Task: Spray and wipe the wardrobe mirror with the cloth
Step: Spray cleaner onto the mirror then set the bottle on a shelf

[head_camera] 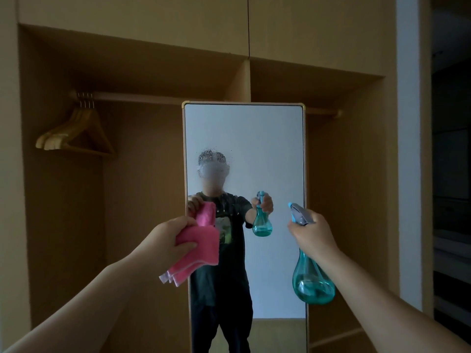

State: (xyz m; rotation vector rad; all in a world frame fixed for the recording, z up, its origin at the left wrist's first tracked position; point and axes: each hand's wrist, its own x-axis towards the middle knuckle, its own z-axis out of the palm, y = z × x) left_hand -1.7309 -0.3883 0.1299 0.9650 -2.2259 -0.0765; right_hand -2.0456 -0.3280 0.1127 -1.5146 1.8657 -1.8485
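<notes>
"Mirror (267, 154) first: where does it stand?"

"Middle of the frame, a tall upright pane in a thin gold-coloured frame (304, 174), set before the open wardrobe (63, 200)."

"How does the glass look?"

"Mostly clean. A patch of droplets (212, 159) clings in its upper left part, with thin runs trailing below. It reflects a person in a dark printed shirt, with both arms raised."

"The left hand (168, 238)?"

"Left of centre, fingers and thumb curled round a folded pink cloth (201, 248). The cloth's loose corners hang down, and it lies over the mirror's left edge, close to the glass; whether it touches I cannot tell."

"And the right hand (312, 233)?"

"Right of centre, wrapped round the neck of a teal spray bottle (312, 284). The grey trigger head sticks out above the fingers, nozzle aimed up and left at the glass. A little liquid sits in the round bulb."

"Anything around?"

"Wooden hangers (74, 133) bunched on the rail (142, 96), upper left."
</notes>
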